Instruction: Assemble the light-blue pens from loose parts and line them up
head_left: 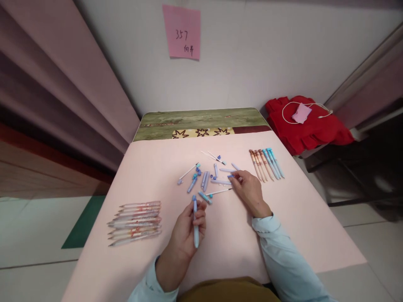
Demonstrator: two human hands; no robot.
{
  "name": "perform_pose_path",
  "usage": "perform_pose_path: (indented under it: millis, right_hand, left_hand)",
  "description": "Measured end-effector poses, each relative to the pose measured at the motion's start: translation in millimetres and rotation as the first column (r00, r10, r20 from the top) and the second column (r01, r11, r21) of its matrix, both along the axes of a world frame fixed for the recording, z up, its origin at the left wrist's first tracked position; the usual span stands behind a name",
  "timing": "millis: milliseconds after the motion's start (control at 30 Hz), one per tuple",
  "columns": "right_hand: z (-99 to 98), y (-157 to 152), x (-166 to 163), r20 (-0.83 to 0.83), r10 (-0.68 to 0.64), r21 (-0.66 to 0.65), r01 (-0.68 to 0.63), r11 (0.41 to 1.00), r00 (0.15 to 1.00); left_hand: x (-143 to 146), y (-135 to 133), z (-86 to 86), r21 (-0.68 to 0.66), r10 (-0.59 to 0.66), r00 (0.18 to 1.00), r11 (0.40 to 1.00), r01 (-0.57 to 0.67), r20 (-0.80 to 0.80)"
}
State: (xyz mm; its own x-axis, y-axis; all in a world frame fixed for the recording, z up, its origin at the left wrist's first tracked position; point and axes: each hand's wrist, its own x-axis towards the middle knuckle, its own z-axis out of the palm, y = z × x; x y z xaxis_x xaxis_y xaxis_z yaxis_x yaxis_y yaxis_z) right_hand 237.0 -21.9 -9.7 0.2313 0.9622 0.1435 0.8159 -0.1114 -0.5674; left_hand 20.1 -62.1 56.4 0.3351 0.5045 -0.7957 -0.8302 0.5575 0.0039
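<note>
My left hand [188,228] is closed round a light blue pen [195,222], held upright above the pink table cover [151,172]. My right hand [248,189] rests on the cover with its fingertips pinched on a small blue pen part [231,176]. Between and beyond the hands lies a scatter of loose blue pen parts [206,178]: barrels, caps and thin refills. A refill [219,192] lies just left of my right hand.
A row of several assembled pens [267,164], brown and blue, lies at the right. Several pale pens [137,222] lie in a stack at the left. A red cloth [307,126] with a white cable and a pink note sits beside the table. A pink note [181,32] hangs on the wall.
</note>
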Motion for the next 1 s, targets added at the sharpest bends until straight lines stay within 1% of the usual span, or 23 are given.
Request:
perform_pose_path:
  millis: [67,200,367,467,633,800,933,1000]
  right_hand:
    - [-1.3,1,0,-0.005,0.005,-0.006,-0.005,1.000,1.000]
    - [0.2,1,0,-0.016,0.016,-0.001,-0.016,1.000,1.000]
    - [2.0,-2,-1,-0.038,0.023,0.026,-0.022,0.999,0.999]
    - [1.5,-3,-2,-0.032,0.032,0.062,-0.030,0.998,0.999]
    - [1.4,-3,-2,-0.026,0.004,0.084,-0.002,0.996,1.000]
    - [2.6,-5,0,-0.053,-0.016,0.101,0.021,0.995,0.998]
    - [11.3,3,-3,-0.106,-0.001,0.123,0.014,0.992,0.994]
    - [18.2,14,-8,-0.064,0.036,0.114,-0.029,0.993,0.997]
  left_hand:
    - [7,-3,-0.2,0.002,-0.041,0.999,0.999,0.041,-0.030]
    - [14,-7,-4.4,0.064,-0.111,0.990,0.991,0.117,-0.089]
    - [13,-10,-12.0,0.173,-0.142,0.957,0.967,0.189,-0.253]
    - [13,-14,-16.3,0.220,-0.163,0.944,0.948,0.230,-0.285]
    - [16,-21,-20.3,0.226,-0.176,0.952,0.946,0.235,-0.251]
    - [14,-24,-18.9,0.244,-0.125,0.956,0.951,0.192,-0.264]
    - [8,-29,-17.6,0.263,-0.101,0.957,0.949,0.175,-0.272]
    - [6,-31,-17.3,0.268,-0.083,0.956,0.950,0.161,-0.280]
